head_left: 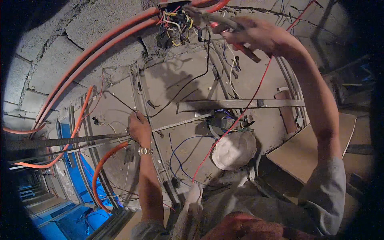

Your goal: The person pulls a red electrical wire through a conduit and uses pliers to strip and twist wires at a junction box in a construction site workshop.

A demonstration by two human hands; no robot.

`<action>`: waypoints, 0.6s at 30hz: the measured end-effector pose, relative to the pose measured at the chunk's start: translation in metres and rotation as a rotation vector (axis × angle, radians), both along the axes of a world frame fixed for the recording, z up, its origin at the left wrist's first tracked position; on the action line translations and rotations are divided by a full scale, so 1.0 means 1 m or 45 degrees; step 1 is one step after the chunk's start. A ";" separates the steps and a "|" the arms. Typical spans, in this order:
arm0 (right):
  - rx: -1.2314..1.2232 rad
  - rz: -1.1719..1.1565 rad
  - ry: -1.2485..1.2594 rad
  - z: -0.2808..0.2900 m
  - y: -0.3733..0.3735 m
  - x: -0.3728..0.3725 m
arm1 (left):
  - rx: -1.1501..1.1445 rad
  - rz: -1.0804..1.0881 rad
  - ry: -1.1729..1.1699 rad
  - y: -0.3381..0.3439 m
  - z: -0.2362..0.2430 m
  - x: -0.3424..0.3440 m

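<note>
My right hand [256, 36] is up by the junction box and closed on a pair of pliers [240, 47] with red-and-dark handles. The jaws point left, toward a bundle of yellow, white, red and black wires [176, 28] hanging from the box; whether they grip a wire I cannot tell. A black wire [207, 60] curves down from near the bundle to my left hand [140, 128]. That hand is closed around the wire, close to where metal ceiling rails [138, 90] cross, and wears a metal watch [145, 151]. Its fingertips are partly hidden.
Orange conduits [100, 38] run along the block wall to the box. A perforated metal strip [180, 122] and a flat rail [240, 104] cross the panel. A red wire [240, 116] hangs in front of a round pale fixture [234, 150]. Cardboard [312, 150] lies at right.
</note>
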State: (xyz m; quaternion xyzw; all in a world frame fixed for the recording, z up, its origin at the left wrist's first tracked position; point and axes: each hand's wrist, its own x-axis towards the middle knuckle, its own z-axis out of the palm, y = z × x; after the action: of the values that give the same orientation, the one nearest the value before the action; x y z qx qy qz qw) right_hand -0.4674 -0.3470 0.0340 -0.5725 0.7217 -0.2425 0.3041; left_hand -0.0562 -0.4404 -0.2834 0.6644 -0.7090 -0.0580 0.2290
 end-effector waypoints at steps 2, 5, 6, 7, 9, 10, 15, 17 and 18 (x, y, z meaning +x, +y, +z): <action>0.185 0.062 0.310 0.000 -0.023 -0.003 | 0.003 -0.013 -0.060 -0.001 -0.005 0.005; 0.017 0.131 0.172 -0.017 -0.050 -0.015 | -0.180 -0.011 0.020 0.004 0.003 -0.009; -0.042 0.157 0.140 -0.013 -0.055 -0.014 | -0.181 -0.014 0.023 0.002 0.001 -0.009; -0.099 0.198 0.101 -0.005 -0.061 -0.002 | -0.185 -0.008 0.018 0.001 -0.003 -0.004; 0.258 0.170 0.332 0.027 -0.063 0.011 | -0.188 0.000 0.011 0.001 -0.006 0.001; 0.379 0.158 0.412 0.042 -0.057 0.015 | -0.115 -0.009 0.012 0.001 -0.002 0.000; 0.320 0.266 0.393 0.048 -0.048 0.028 | -0.116 -0.034 0.019 0.005 0.005 -0.003; 0.291 0.261 0.342 0.049 -0.047 0.027 | 0.049 0.007 0.044 0.004 0.005 -0.006; 0.277 0.260 0.300 0.048 -0.049 0.028 | 0.045 0.012 0.040 0.003 0.002 -0.002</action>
State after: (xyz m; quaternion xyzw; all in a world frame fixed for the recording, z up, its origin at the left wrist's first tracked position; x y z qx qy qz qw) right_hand -0.4392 -0.3960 0.0822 -0.6309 0.7125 -0.0623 0.3007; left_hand -0.0585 -0.4378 -0.2816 0.6707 -0.7011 -0.0797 0.2286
